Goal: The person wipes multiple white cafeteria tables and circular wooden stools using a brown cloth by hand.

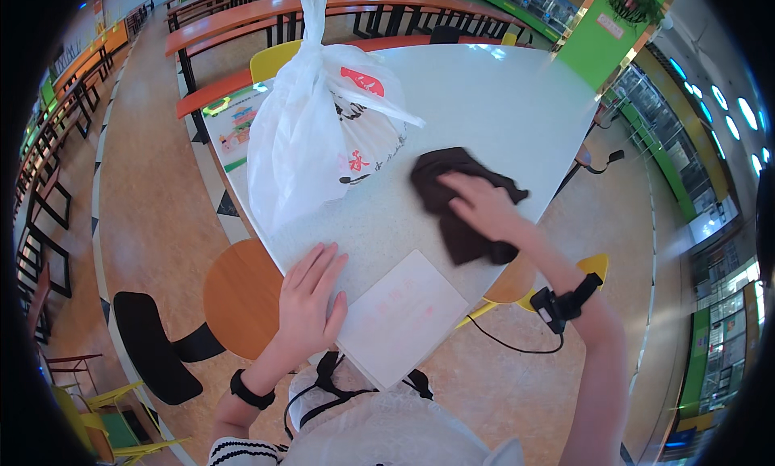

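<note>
My right hand (484, 207) presses on a dark brown cloth (451, 163) lying bunched on the white tabletop (502, 96). The hand and cloth are slightly blurred. Flat on the table's left edge rests my left hand (313, 296), fingers spread and holding nothing. Beside its thumb lies a white sheet or booklet (405, 320) with faint reddish print, its lower corner jutting past the near edge. Farther off stands a tied white plastic bag (290, 145) with red and black printing. What is inside the bag is hidden.
A round wooden stool seat (242, 299) with a black backrest (154, 348) is at the left, and another wooden seat (511, 281) at the right. Long orange tables (260, 27) with benches stand beyond. A green pillar (584, 48) rises at the far right. A black cable (514, 350) hangs from my right wrist.
</note>
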The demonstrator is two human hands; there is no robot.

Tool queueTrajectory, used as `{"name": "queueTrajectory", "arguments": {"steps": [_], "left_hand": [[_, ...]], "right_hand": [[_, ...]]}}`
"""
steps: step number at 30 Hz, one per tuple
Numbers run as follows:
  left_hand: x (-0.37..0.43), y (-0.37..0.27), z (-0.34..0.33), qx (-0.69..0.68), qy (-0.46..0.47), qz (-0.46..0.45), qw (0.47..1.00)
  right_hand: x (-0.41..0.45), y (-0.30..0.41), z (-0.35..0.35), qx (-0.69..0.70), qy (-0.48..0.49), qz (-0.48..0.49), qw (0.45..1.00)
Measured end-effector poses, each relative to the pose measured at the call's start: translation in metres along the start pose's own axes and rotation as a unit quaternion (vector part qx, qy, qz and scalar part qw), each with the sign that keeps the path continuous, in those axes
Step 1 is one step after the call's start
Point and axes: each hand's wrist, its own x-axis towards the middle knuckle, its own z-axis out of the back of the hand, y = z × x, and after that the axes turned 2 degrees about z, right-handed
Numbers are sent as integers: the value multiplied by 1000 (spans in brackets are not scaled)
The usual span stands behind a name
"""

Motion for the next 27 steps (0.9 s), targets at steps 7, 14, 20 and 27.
{"name": "queueTrajectory", "arguments": {"steps": [7, 14, 20, 27], "left_hand": [[0, -3, -3, -9, -14, 9, 1000], [0, -1, -6, -13, -12, 5, 1000], [3, -7, -6, -39, -39, 33, 998], [1, -2, -4, -17, -10, 1, 1000]], "right_hand": [[-75, -85, 16, -73, -104, -121, 984], [-95, 70, 1, -115, -26, 134, 984], [-44, 114, -9, -35, 54, 255, 965], [40, 47, -22, -70, 63, 71, 993]]}}
